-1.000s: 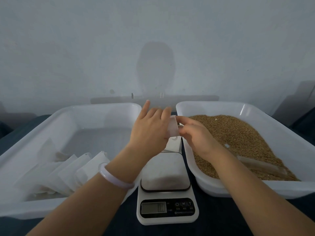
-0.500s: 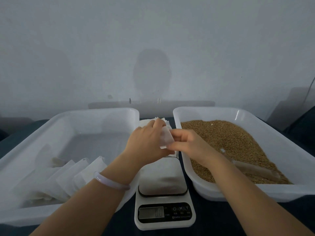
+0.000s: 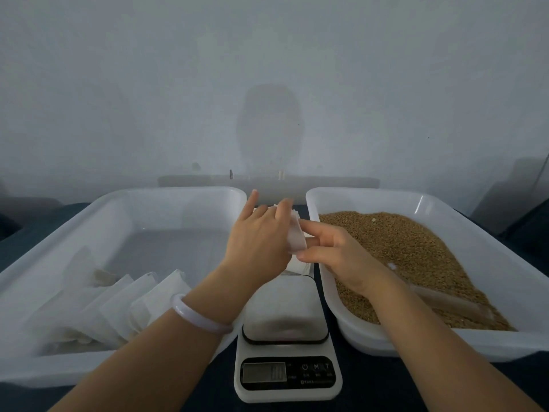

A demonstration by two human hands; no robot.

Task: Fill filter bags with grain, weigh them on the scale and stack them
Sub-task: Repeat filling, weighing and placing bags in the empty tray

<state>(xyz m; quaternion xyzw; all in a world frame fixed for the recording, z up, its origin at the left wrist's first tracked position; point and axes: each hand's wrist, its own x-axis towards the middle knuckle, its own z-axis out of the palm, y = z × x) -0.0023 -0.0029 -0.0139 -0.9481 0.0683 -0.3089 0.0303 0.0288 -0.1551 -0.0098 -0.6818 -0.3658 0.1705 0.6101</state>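
Bag [image 3: 297,237]: held in the air between both grips, above far edge of scale [image 3: 286,374]. Left grip [image 3: 258,242]: fingers curled on bag's left side, index raised. Right grip [image 3: 341,254]: thumb + index pinch bag's right edge. Left tray [image 3: 178,192]: filled bags [image 3: 133,301] lean in a row, near-left corner. Right tray [image 3: 371,195]: grain [image 3: 416,248] w/ scoop [image 3: 445,301] lying in it. Trays flank scale on worktop [image 3: 371,380].
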